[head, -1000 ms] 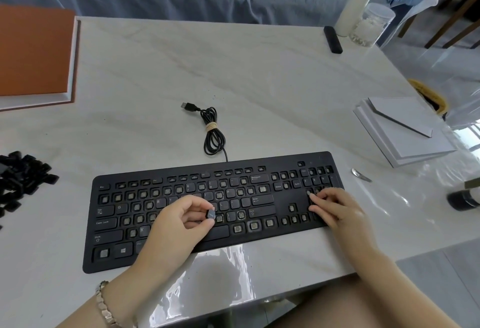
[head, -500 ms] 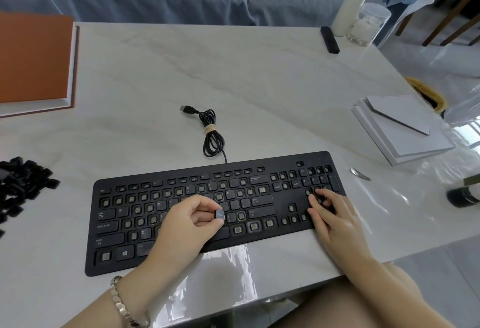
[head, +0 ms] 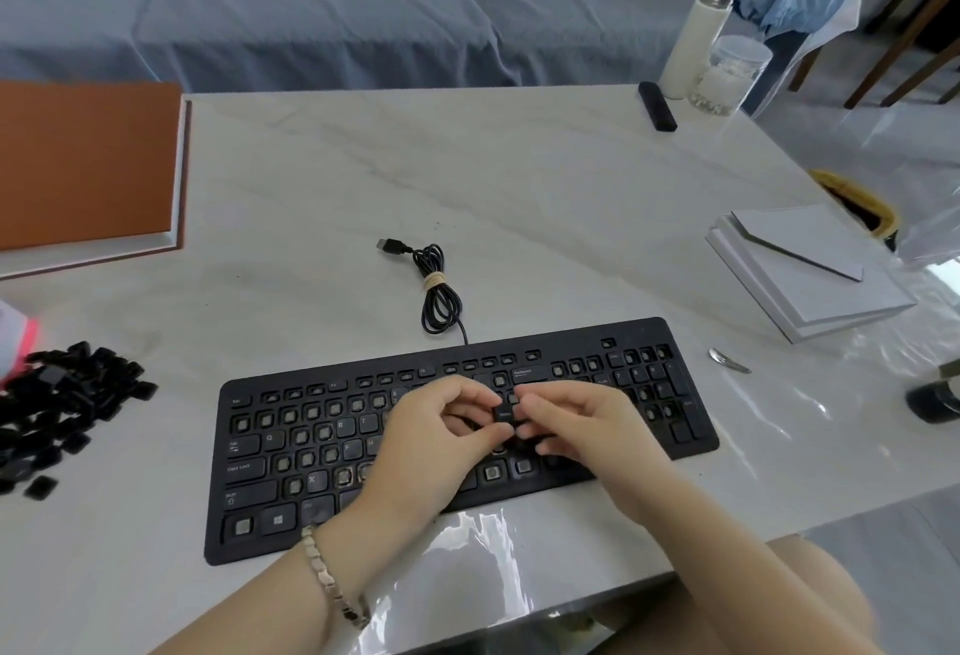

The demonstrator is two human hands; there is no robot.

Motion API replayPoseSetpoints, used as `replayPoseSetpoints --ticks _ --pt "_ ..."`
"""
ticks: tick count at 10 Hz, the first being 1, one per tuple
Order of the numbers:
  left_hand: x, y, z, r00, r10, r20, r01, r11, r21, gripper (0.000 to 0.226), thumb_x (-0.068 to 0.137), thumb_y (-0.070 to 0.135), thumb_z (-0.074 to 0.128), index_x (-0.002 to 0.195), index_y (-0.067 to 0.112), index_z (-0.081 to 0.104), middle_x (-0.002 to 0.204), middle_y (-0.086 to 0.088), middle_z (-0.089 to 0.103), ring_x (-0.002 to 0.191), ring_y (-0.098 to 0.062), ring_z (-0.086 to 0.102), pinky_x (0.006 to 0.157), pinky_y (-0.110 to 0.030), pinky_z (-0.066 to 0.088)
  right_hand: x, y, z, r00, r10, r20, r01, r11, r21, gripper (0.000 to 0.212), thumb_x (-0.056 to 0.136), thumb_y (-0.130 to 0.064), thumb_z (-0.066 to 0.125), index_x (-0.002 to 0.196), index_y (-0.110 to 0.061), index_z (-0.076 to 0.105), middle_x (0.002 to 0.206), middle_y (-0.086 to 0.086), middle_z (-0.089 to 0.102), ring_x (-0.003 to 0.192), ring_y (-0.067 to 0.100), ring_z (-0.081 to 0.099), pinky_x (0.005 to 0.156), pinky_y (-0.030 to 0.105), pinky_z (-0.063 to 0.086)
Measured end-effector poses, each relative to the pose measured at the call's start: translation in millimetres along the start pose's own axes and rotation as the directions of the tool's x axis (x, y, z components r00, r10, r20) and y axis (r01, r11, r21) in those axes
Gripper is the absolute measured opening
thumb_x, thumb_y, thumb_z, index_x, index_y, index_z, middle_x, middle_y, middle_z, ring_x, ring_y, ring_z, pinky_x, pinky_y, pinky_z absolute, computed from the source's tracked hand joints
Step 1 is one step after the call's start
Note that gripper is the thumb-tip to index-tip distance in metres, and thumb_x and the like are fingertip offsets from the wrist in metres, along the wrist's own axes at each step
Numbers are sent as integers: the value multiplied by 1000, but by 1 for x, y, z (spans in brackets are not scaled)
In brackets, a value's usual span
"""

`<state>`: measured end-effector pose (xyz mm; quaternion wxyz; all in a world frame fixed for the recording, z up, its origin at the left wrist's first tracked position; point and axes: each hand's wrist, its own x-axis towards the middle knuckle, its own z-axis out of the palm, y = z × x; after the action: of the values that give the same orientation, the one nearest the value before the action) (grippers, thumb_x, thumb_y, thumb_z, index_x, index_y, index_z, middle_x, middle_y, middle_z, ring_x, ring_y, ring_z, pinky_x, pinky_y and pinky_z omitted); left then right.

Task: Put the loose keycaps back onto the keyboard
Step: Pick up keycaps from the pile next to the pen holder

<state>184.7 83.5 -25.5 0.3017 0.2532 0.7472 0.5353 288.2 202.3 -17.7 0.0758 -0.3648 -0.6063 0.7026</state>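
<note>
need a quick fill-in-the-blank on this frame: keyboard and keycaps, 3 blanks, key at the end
1. Left hand and right hand pinch one black keycap between them, over the middle of the ____.
2. The pile of loose keycaps lies near the table's ____ edge.
3. The coiled cable ends in a ____ plug lying on the table.
Missing words: keyboard; left; USB.
</note>
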Motion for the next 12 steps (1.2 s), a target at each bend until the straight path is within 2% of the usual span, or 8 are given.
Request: replayPoseSetpoints --ticks 3,4,5,6,7,8,10,12 --pt "3 -1 7 995 89 53 -86 994 -66 27 73 -7 73 78 18 66 77 -1 66 68 -3 63 67 -12 49 5 0 -2 999 35 19 -36 996 87 13 80 5 65 85 -7 68 63 3 66 61 9 65 62 16 54" --pt "8 -15 5 975 219 41 -223 959 177 25 82 1 66 89 24 65 97 14 61 92 8 55 85 -3 37 14 1 -23 991 0 -137 -2 1000 -13 16 79 5 66 87 -8 69 68 4 69 63 11 67 69 16 55" --pt "20 -39 -8 922 384 43 -339 752 565 29 80 4 67 108 10 66 121 3 55 121 -10 45 108 -24 31 31 -1 -49 955 -97 -282 49 984 -174 17 80 2 67 87 -13 70 64 -5 70 61 4 66 71 13 53" --pt "27 -56 -16 903 424 73 -330 576 748 36 78 14 68 113 8 64 131 -12 54 129 -27 38 109 -45 28 39 -5 -58 942 -140 -306 62 966 -251 18 78 -4 70 86 -21 69 67 -8 69 59 -2 64 66 10 51" --pt "27 -63 -21 938 339 77 -254 517 818 50 87 38 38 120 9 61 133 -13 54 130 -27 43 108 -40 23 46 -3 -63 936 -194 -294 49 899 -436 18 74 -13 75 84 -27 69 69 -9 68 62 4 62 57 14 46" --pt "26 -65 -21 940 327 97 -254 481 839 52 88 39 37 121 7 62 131 -14 56 127 -30 49 105 -42 27 53 4 -67 940 -250 -231 83 827 -556 23 72 -8 77 79 -29 68 67 -8 67 66 5 63 71 20 48" --pt "26 -65 -21 929 359 93 -264 462 847 51 88 38 38 122 9 62 131 -13 56 127 -28 48 106 -41 26 63 4 -76 921 -389 27 257 554 -792 19 79 -7 71 98 -12 72 86 -8 61 74 0 55 73 -1 35" --pt "27 -67 -21 924 371 90 -266 454 850 50 88 38 38 122 9 61 131 -12 57 127 -28 48 106 -41 27 63 10 -75 917 -392 68 309 595 -742 18 78 -3 70 91 -15 71 87 -10 59 74 0 56 69 2 36"
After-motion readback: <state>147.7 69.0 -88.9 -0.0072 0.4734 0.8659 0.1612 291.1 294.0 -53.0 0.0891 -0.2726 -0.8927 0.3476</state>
